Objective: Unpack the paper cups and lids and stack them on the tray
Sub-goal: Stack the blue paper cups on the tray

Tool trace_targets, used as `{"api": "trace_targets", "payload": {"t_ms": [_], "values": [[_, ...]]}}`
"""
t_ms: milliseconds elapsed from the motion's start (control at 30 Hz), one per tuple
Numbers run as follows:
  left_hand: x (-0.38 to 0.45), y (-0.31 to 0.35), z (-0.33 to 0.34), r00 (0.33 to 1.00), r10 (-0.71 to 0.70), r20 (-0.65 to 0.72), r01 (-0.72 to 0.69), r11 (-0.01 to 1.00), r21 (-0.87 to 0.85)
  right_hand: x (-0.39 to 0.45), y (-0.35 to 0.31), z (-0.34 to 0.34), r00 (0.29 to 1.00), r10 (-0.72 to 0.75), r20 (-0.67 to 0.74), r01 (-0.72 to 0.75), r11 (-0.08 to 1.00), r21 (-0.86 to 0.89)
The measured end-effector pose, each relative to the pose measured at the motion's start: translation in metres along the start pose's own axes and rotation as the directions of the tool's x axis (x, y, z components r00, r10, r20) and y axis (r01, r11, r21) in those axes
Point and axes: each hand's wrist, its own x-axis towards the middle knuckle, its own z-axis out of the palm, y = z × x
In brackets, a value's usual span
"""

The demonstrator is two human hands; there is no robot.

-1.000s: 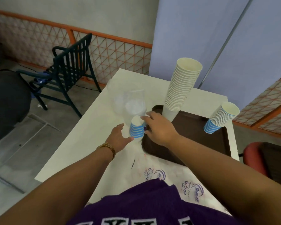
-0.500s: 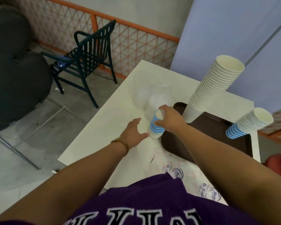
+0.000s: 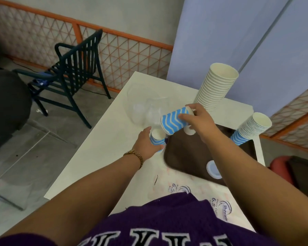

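Beside the brown tray (image 3: 190, 157), just off its near-left corner, a short stack of blue-striped cups (image 3: 156, 138) stood on the white tabletop (image 3: 103, 150), and the left hand (image 3: 146, 144) curled its fingers round it. Above that stack the right hand (image 3: 201, 121) held a lifted cup (image 3: 173, 122), tipped on its side with its open mouth toward the left hand, thumb and fingers closed round its base end. On the tray's far side rose a tall stack of plain cups (image 3: 215, 87), and at its far-right corner a leaning blue-striped stack (image 3: 250, 129). A single lid (image 3: 212, 169) lay flat on the tray near its front edge. Left of the tray, crumpled clear plastic wrap (image 3: 142, 107) sat on the tabletop.
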Motion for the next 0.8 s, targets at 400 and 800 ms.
{"api": "trace_targets", "payload": {"t_ms": [400,800], "values": [[0.011,0.012,0.016,0.995,0.072,-0.071,-0.071,0.997,0.018,-0.032,0.076,-0.034,0.929,0.229,0.29,-0.361,0.398,0.843],[0.006,0.014,0.014,0.993,0.087,-0.076,-0.081,0.994,0.077,-0.03,0.074,-0.079,0.987,0.142,0.077,-0.146,0.575,0.805]]}}
